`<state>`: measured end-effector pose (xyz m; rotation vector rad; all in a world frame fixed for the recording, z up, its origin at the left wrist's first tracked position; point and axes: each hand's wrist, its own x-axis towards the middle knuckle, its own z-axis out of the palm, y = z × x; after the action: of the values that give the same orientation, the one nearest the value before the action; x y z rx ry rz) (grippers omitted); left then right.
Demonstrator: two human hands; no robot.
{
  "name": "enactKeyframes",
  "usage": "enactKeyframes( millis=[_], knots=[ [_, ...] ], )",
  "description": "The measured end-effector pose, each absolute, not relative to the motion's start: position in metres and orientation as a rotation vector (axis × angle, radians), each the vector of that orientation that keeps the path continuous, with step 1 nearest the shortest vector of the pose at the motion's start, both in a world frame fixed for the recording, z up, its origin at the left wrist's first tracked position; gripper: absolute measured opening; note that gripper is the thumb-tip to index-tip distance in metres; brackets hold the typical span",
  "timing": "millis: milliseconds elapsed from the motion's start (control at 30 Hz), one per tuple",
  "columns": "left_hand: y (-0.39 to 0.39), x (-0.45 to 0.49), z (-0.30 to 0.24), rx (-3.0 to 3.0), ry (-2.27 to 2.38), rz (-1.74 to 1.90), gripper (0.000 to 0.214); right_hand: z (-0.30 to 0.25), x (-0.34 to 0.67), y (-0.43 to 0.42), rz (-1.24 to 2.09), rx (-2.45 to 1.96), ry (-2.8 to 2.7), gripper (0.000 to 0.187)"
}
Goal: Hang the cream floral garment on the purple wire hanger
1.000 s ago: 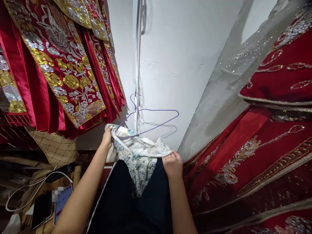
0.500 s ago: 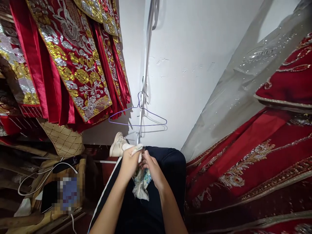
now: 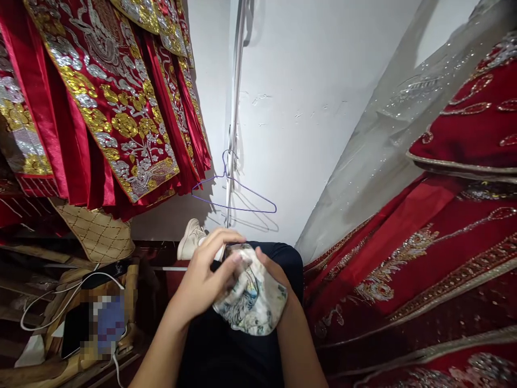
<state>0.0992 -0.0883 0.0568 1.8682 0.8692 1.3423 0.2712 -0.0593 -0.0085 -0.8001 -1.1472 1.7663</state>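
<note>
A crumpled patterned cloth [image 3: 252, 302], off-white with blue, green and dark figures, is between my two hands above my dark trousers [image 3: 242, 361]. My left hand [image 3: 210, 272] curves over its upper left side, the thumb pressed onto the fabric and the fingers bent across the top. My right hand [image 3: 272, 267] is at the cloth's right side; the fabric drapes over its wrist and hides most of its fingers. What lies inside or under the folds cannot be seen.
A purple wire hanger [image 3: 234, 205] hangs on a metal pole [image 3: 234, 81] ahead. Red embroidered garments [image 3: 125, 124] hang at left; red beaded dresses [image 3: 388, 275] and a sheer sparkling one [image 3: 363, 145] at right. A wooden chair [image 3: 129, 302] holds a phone [image 3: 76, 328] and cables.
The cloth, earlier bunched below my hands, is now spread out and raised over my right wrist. My left hand has turned to lie across its top. The hanger has swung slightly.
</note>
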Motion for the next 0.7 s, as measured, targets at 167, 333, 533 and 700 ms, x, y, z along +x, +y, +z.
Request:
enactKeyframes(
  millis=[167,333,533,700],
  knots=[
    [-0.041,0.083,0.016,1.872,0.758,0.886,0.047,0.026,0.273,-0.056,1.836,-0.893,-1.569,0.025],
    [-0.014,0.032,-0.022,1.994,1.012,0.702,0.035,0.062,0.313,-0.006,1.167,-1.084,-1.705,0.01],
    [-0.016,-0.017,-0.017,2.199,1.236,0.57,0.038,0.053,0.295,0.087,0.643,-1.027,-1.429,0.037],
    [-0.013,-0.01,-0.007,2.262,1.201,0.903,0.026,0.03,0.243,0.098,0.88,-1.035,-1.657,0.041]
  ],
)
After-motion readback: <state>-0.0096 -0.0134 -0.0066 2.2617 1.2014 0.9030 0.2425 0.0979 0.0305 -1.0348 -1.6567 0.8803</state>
